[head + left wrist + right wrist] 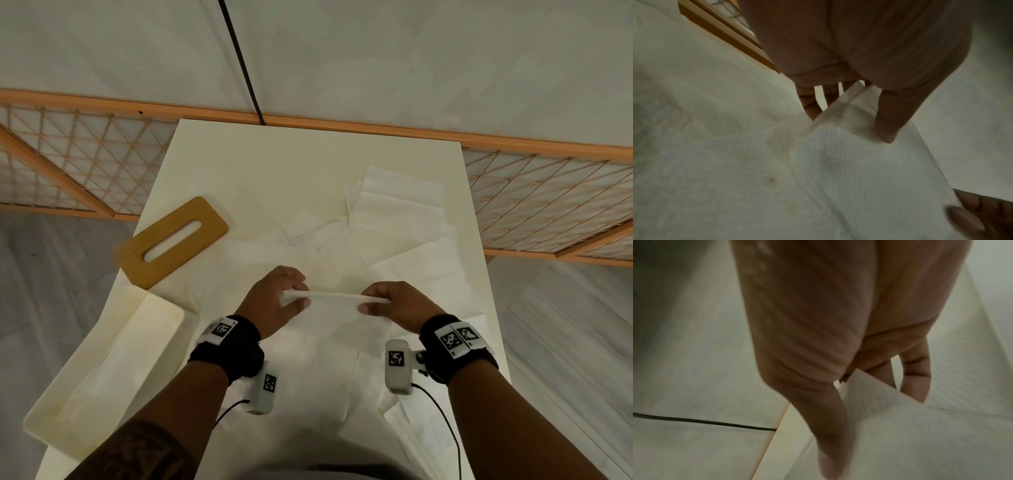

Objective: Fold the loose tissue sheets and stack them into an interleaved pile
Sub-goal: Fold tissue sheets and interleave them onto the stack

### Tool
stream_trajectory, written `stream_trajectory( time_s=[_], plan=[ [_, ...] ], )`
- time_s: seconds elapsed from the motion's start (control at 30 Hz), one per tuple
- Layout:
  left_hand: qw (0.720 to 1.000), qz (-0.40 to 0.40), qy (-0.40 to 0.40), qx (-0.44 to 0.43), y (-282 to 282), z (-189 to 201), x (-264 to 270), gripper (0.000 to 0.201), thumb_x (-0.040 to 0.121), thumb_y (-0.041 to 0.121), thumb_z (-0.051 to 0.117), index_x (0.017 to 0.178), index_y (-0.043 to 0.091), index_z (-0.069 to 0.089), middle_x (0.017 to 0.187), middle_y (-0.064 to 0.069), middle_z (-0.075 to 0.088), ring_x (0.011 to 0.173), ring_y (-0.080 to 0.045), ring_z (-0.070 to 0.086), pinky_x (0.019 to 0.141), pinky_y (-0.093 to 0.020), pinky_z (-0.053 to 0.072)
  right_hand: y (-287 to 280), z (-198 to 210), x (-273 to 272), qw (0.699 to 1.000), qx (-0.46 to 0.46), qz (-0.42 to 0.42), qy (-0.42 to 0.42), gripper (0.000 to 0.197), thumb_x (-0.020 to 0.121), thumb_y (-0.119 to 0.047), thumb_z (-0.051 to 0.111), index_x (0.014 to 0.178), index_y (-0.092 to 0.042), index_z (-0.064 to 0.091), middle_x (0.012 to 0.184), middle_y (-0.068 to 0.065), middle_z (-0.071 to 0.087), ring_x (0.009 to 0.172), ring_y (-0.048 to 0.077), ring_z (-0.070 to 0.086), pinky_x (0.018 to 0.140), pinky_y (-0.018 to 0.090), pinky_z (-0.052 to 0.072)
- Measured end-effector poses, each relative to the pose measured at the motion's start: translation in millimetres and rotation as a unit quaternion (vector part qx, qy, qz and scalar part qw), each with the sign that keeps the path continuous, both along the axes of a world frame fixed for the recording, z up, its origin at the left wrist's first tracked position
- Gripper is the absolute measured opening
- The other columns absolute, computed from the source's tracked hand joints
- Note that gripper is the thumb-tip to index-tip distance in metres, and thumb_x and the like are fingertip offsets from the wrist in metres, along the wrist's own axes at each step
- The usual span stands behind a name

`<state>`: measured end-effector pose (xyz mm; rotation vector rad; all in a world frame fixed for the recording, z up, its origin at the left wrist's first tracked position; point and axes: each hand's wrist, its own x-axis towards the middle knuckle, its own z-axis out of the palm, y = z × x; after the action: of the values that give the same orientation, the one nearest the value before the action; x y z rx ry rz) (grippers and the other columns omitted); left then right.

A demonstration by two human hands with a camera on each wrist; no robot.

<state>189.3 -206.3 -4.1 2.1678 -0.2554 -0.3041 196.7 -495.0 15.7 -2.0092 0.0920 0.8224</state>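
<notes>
Left hand (pixel 274 301) and right hand (pixel 394 306) fingers pinch opposite ends of tissue sheet (pixel 335 301), held above loose sheets (pixel 394 240) on worktop (pixel 274 164).

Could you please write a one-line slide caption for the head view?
Both hands, left and right, pinch a tissue sheet above loose tissues on the table.

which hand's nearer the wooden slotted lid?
Left. The left hand pinches the tissue sheet just right of and nearer than the wooden slotted lid; the right hand holds the sheet's far end.
</notes>
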Motion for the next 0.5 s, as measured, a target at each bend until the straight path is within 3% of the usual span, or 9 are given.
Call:
stream_trajectory(
  time_s=[0.07, 0.13, 0.2, 0.3, 0.4, 0.5],
  plan=[
    [1.000, 0.012, -0.024, 0.001, -1, -1, 3, 0.011, 0.084, 0.019, 0.078, 0.092, 0.024, 0.074, 0.121, 0.013, 0.057, 0.100, -0.004, 0.061, 0.083, -0.015, 0.047, -2, -4, -2, 0.999, 0.009, -0.026, -0.022, 0.008, 0.084, -0.026, 0.080, 0.089, -0.023, 0.075, 0.084, -0.004, 0.074, 0.074, 0.008, 0.063, 0.074, 0.025, 0.049],
    [0.998, 0.023, -0.055, 0.001, -4, 2, 5, 0.012, 0.084, 0.018, 0.078, 0.095, 0.024, 0.075, 0.121, 0.012, 0.056, 0.101, -0.004, 0.061, 0.083, -0.012, 0.046, -1, -11, -4, 0.996, 0.011, -0.071, -0.056, 0.007, 0.083, -0.026, 0.081, 0.088, -0.024, 0.076, 0.078, -0.009, 0.071, 0.072, 0.007, 0.061, 0.068, 0.021, 0.048],
    [0.997, 0.028, -0.068, -0.018, -6, 5, 7, 0.013, 0.086, 0.017, 0.077, 0.097, 0.023, 0.076, 0.114, 0.011, 0.060, 0.100, -0.005, 0.062, 0.083, -0.010, 0.044, -1, -15, -5, 0.986, 0.013, -0.137, -0.090, 0.008, 0.083, -0.025, 0.082, 0.087, -0.025, 0.076, 0.079, -0.009, 0.071, 0.072, 0.008, 0.061, 0.066, 0.020, 0.049],
    [0.998, 0.044, -0.030, -0.034, -7, 14, 12, 0.009, 0.091, 0.024, 0.072, 0.098, 0.028, 0.074, 0.099, 0.014, 0.070, 0.093, -0.003, 0.064, 0.077, -0.009, 0.042, -1, -16, -6, 0.970, 0.054, -0.204, -0.117, 0.010, 0.081, -0.023, 0.084, 0.087, -0.025, 0.076, 0.083, -0.006, 0.074, 0.075, 0.012, 0.063, 0.072, 0.028, 0.053],
    [0.994, 0.083, 0.000, -0.075, -7, 22, 22, 0.008, 0.091, 0.027, 0.072, 0.099, 0.026, 0.074, 0.096, 0.012, 0.074, 0.091, -0.004, 0.067, 0.080, -0.018, 0.049, 2, -9, -6, 0.941, 0.154, -0.290, -0.081, 0.020, 0.082, -0.023, 0.083, 0.100, -0.018, 0.076, 0.095, 0.006, 0.077, 0.085, 0.018, 0.070, 0.079, 0.033, 0.056],
    [0.981, 0.128, 0.057, -0.137, -7, 21, 36, 0.016, 0.091, 0.026, 0.073, 0.107, 0.026, 0.073, 0.108, 0.007, 0.074, 0.102, -0.014, 0.068, 0.090, -0.034, 0.055, 6, -2, -2, 0.929, 0.239, -0.282, -0.010, 0.031, 0.087, -0.023, 0.078, 0.115, -0.013, 0.072, 0.111, 0.009, 0.076, 0.104, 0.026, 0.073, 0.089, 0.041, 0.057]
  ],
)
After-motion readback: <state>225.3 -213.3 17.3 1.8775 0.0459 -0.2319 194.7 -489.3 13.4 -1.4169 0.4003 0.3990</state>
